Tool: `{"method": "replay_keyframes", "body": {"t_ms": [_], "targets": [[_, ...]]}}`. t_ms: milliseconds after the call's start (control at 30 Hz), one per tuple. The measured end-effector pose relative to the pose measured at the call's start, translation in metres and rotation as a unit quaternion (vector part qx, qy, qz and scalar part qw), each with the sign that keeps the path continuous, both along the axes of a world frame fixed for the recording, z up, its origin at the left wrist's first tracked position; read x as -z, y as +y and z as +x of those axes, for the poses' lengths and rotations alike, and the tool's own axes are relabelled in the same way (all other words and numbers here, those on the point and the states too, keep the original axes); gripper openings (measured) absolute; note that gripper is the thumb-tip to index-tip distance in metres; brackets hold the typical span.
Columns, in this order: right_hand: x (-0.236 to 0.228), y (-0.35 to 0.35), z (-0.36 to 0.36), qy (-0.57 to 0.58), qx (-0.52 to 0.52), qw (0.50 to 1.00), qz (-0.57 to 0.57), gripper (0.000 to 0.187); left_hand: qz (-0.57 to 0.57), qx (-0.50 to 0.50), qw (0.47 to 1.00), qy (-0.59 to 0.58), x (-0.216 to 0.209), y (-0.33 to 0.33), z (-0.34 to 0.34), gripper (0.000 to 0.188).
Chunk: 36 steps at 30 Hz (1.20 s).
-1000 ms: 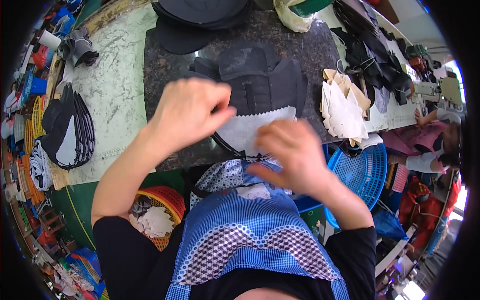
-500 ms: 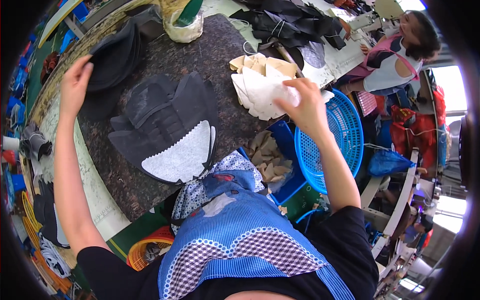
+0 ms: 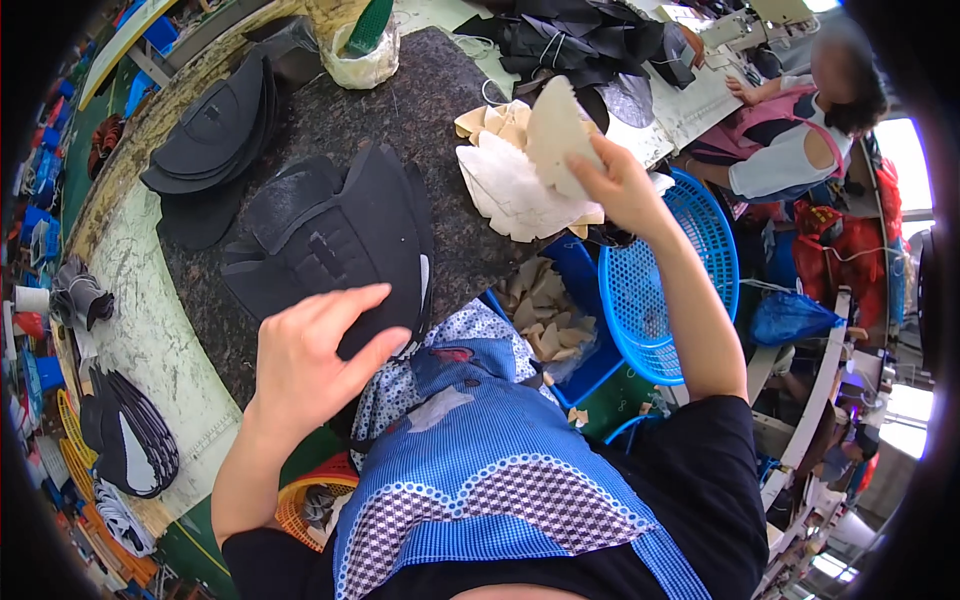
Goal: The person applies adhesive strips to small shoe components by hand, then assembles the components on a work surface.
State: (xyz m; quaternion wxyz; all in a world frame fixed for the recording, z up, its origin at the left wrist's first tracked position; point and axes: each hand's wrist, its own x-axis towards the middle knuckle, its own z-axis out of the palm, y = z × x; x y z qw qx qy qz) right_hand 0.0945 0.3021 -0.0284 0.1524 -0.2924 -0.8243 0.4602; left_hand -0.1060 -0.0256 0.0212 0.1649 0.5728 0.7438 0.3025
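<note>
My right hand [image 3: 622, 190] pinches a cream, jagged-edged cut piece [image 3: 558, 128] between thumb and fingers, raised over a pile of similar white pieces [image 3: 515, 190]. My left hand [image 3: 318, 345] is open, thumb and fingers apart, over the near part of a fanned stack of black cut panels [image 3: 350, 225] on the dark stone slab [image 3: 440, 110]. Whether it touches the panels I cannot tell. A thin white strip shows along the stack's right edge. Another stack of black curved panels [image 3: 215, 125] lies at the slab's far left.
Right of the slab hang a blue basket [image 3: 668, 370] and a blue bin [image 3: 590, 375] with beige scraps. A wrapped tub [image 3: 365, 70] stands at the back. Black bundles [image 3: 590, 40] lie at far right, where a person [image 3: 790, 150] sits. An orange basket [image 3: 290, 505] is below left.
My left hand came from the far-left stack to the near middle. My right hand lifted a cream piece off the pile. Black now covers most of the white zigzag piece on the middle stack.
</note>
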Motion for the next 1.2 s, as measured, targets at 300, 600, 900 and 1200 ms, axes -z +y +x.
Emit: {"method": "replay_keyframes", "body": {"t_ms": [300, 600, 900, 1200], "targets": [[-0.064, -0.109, -0.001, 0.083, -0.052, 0.949, -0.3, 0.038, 0.027, 0.034, 0.892, -0.451, -0.011, 0.078, 0.025, 0.03], [0.009, -0.105, 0.036, -0.013, -0.208, 0.931, -0.301, 0.035, 0.189, -0.058, 0.879, -0.434, 0.0, 0.059, 0.033, 0.028], [-0.026, -0.155, -0.02, 0.224, -0.005, 0.859, -0.459, 0.034, 0.201, -0.068, 0.892, -0.398, 0.001, 0.048, 0.055, 0.022], [-0.045, -0.16, -0.008, 0.2, -0.207, 0.958, 0.007, 0.018, 0.189, 0.002, 0.98, 0.055, -0.076, 0.044, 0.051, 0.044]]}}
